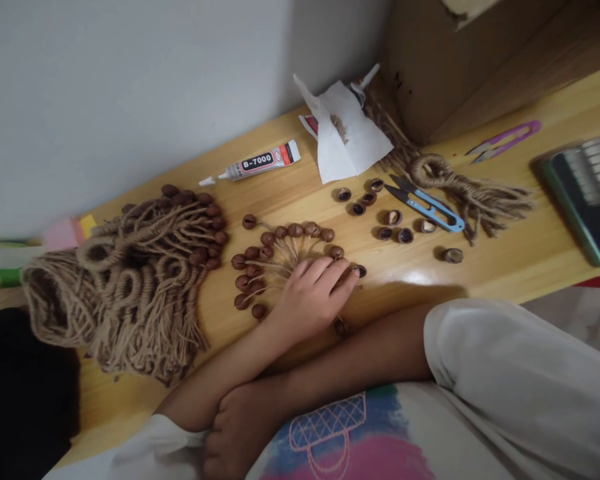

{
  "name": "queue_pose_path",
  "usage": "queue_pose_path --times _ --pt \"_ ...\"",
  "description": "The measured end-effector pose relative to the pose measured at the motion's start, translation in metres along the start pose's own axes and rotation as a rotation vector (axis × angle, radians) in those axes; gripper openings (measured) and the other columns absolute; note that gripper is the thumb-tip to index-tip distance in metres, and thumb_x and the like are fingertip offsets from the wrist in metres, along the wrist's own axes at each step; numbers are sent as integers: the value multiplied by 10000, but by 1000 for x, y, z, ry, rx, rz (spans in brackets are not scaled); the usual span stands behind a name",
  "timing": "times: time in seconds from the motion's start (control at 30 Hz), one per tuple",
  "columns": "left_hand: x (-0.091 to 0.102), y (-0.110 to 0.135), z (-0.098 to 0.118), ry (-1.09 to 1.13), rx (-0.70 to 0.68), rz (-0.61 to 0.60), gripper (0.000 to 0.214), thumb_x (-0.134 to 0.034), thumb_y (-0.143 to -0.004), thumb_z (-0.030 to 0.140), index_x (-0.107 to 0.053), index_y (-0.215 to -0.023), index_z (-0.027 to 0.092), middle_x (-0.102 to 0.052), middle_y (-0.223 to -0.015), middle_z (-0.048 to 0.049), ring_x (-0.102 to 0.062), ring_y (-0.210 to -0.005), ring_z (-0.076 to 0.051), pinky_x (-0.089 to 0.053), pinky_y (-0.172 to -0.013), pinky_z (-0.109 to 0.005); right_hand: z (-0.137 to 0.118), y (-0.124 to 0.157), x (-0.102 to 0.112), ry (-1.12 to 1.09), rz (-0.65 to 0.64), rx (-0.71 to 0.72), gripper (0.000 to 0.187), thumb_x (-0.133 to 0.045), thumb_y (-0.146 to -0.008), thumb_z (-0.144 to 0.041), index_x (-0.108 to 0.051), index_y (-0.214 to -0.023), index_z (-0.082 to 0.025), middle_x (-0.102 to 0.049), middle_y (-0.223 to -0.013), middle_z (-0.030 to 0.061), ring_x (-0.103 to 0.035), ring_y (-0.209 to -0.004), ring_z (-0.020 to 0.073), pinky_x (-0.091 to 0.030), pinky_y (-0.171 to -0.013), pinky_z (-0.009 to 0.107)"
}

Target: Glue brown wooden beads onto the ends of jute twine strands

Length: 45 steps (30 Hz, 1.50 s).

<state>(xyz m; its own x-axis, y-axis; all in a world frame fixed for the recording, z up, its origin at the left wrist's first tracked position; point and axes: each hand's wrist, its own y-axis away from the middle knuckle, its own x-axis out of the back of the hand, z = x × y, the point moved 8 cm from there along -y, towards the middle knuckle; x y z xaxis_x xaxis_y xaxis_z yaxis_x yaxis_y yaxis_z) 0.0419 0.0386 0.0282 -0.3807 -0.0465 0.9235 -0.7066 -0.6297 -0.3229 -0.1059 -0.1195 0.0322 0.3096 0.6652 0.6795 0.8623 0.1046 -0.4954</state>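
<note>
My left hand point(313, 297) lies flat, fingers together, on a small fan of jute strands point(275, 263) tipped with brown nut shells point(290, 231). Its fingertips touch one shell point(359, 271) at the fan's right end, and another shell point(340, 327) lies by the thumb. My right arm crosses under the left forearm. My right hand point(240, 427) rests curled against my left elbow, close to my chest, with nothing visible in it. A bigger jute macrame piece point(130, 280) edged with the same shells lies left of the fan.
On the wooden table point(505, 267) lie several loose half shells point(393, 223), blue thread snips point(425, 203), a jute tassel point(460, 187), a B-7000 glue tube point(260, 161), folded white paper point(345, 137) and purple snips point(505, 139). A cardboard box point(460, 60) stands behind; a dark device point(585, 193) sits right.
</note>
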Motion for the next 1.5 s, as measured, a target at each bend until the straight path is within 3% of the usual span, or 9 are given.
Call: queue_pose_path --times 0.23,0.73,0.93,1.23,1.5 --pt "-1 1 0 5 1 -12 234 -509 -875 152 -607 -1087 137 -662 -1082 -73 -536 -952 -204 -428 -785 -325 -1 2 2 19 -34 -18 189 -564 -866 -176 -559 -679 -204 -623 -610 -53 -650 -623 83 -364 -435 248" --pt "-2 1 0 -13 0 -11 245 -513 -871 152 -614 -1094 145 -665 -1095 -67 -538 -953 -210 -430 -792 -328 0 3 1 44 55 -18 174 -606 -834 -201 -616 -662 -222 -637 -611 -56 -654 -607 94 -436 -468 243" --pt "-2 1 0 -8 -2 -21 252 -511 -872 155 -609 -1104 145 -662 -1105 -70 -542 -964 -214 -431 -796 -331 1 2 1 37 52 -36 181 -609 -823 -195 -587 -645 -219 -620 -585 -60 -648 -601 87 -410 -442 239" --pt "2 1 1 19 -15 30 226 -512 -873 140 -606 -1079 148 -670 -1064 -70 -566 -933 -190 -431 -777 -312 -1 2 2 37 -88 -34 196 -518 -887 -171 -602 -721 -231 -659 -661 -60 -666 -674 72 -445 -500 237" --pt "5 1 1 28 -16 62 209 -509 -864 123 -613 -1044 135 -680 -1036 -69 -573 -897 -189 -448 -753 -306 1 2 3 42 -121 -61 141 -544 -874 -226 -621 -758 -249 -670 -693 -71 -673 -702 80 -460 -497 252"
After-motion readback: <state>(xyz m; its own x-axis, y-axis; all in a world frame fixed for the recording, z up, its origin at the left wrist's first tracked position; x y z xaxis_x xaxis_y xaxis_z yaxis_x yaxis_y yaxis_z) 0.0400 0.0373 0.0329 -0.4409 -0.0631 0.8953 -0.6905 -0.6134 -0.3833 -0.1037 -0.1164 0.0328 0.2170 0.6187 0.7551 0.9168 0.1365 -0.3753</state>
